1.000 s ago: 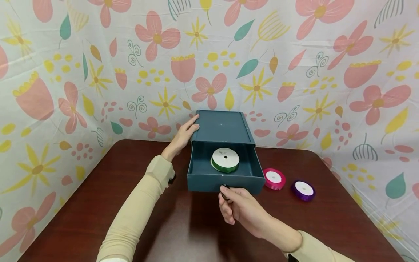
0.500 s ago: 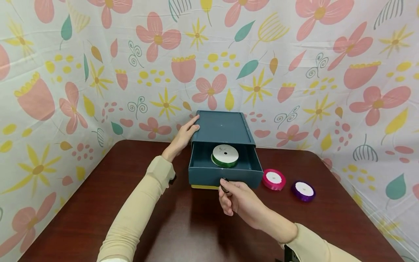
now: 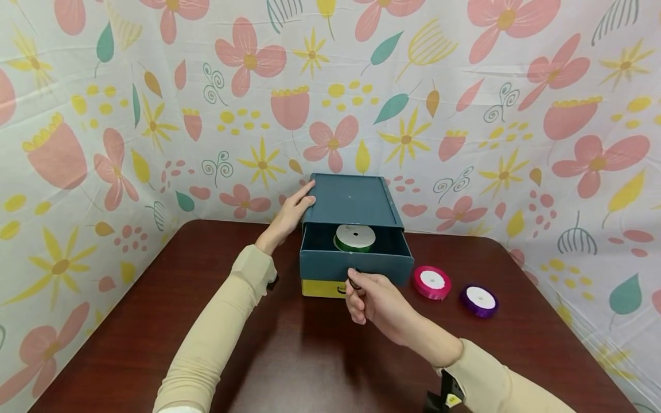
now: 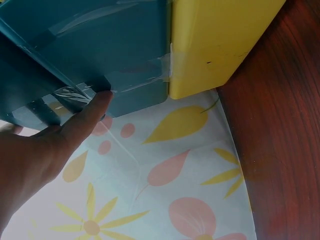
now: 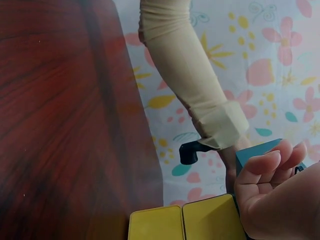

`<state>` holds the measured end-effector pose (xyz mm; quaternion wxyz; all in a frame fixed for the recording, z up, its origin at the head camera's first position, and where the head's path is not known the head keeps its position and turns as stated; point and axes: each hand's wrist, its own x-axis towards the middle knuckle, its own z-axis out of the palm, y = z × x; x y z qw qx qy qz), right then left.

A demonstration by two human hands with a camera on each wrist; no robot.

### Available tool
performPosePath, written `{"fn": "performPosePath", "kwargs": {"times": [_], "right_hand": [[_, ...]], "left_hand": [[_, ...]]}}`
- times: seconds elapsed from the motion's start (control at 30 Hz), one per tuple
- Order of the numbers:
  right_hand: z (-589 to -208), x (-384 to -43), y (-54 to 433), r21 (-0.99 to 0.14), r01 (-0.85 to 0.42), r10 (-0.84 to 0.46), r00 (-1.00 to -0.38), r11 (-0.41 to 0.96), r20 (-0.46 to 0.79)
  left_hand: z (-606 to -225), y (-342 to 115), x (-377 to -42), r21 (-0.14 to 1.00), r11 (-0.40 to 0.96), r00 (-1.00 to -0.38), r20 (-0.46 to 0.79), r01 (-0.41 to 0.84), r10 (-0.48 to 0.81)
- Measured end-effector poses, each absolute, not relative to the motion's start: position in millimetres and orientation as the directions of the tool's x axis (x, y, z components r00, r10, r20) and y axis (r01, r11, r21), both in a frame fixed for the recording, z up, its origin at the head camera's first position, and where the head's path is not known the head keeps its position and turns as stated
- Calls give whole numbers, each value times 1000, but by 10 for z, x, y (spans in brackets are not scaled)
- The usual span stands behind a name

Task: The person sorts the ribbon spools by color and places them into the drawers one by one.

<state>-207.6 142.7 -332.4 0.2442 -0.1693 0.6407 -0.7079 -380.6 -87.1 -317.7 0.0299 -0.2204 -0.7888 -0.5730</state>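
Nearest, the right hand (image 3: 379, 304) pinches the handle (image 5: 299, 170) of one part-open blue drawer (image 3: 325, 265). One purple spool (image 3: 480, 301) and one pink spool (image 3: 432, 281) lie at right on the surface (image 3: 279, 355); one green spool (image 3: 348, 239) sits inside. Farther, the left hand (image 3: 286, 221) rests, fingers extended, against one blue cabinet (image 3: 351, 201).

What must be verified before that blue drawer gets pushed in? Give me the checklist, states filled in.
1. Right hand on the drawer handle: ok, fingers and thumb pinch it.
2. Left hand bracing the blue cabinet: ok, it rests against the left side.
3. Green ribbon spool inside the blue drawer: ok, white face up.
4. Spool's clearance under the cabinet top: cannot tell.
5. Pink spool and purple spool put away: not ok, both lie on the table.
6. Yellow lower drawer fully shut: cannot tell.
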Motion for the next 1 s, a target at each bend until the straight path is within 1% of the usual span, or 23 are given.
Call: {"fn": "performPosePath", "kwargs": {"times": [0.47, 0.7, 0.9, 1.0], "right_hand": [[-3322, -2261, 1406, -988, 141, -518, -851, -64, -88], [-3336, -2358, 1412, -988, 133, -517, -853, -74, -76], [-3327, -2404, 1397, -989, 128, -500, -863, -70, -77], [-3328, -2426, 1393, -989, 128, -494, -866, -68, -78]], "left_hand": [[-3157, -882, -3791, 903, 234, -901, 272, 360, 338], [-2980, -878, -3594, 913, 233, -903, 238, 334, 358], [-3139, -889, -3778, 912, 226, -903, 254, 343, 346], [-3168, -883, -3793, 907, 228, -903, 269, 354, 335]]}}
